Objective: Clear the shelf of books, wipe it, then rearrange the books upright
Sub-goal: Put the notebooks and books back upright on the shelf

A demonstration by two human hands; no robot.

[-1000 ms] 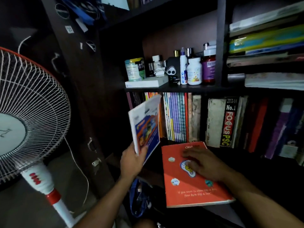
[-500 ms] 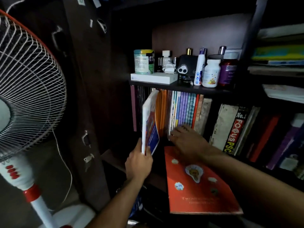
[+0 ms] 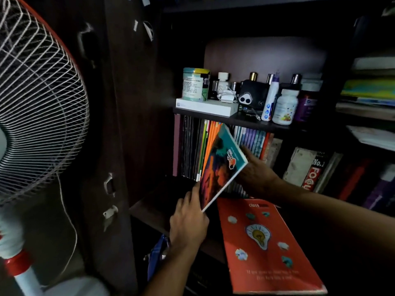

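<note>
Right beside the dark wooden bookcase (image 3: 128, 124) stands a big pedestal fan (image 3: 36, 116), its white grille ringed in red. Across the middle shelf (image 3: 162, 201) runs a row of upright books (image 3: 213, 150), thin spines packed close, with thicker volumes further right. Flat on that shelf's front edge, jutting out over it, lies an orange notebook (image 3: 267, 248) with a light bulb on the cover. Just left of it a teal and orange book (image 3: 220, 165) is tilted, its top leaning toward the row. The left hand (image 3: 188, 223) pinches this book's lower corner, fingers curled along the cover. The right hand (image 3: 254, 171) is behind the book's far edge, fingers bent against it. Above, small bottles and a tin (image 3: 194, 84) crowd the upper shelf.
</note>
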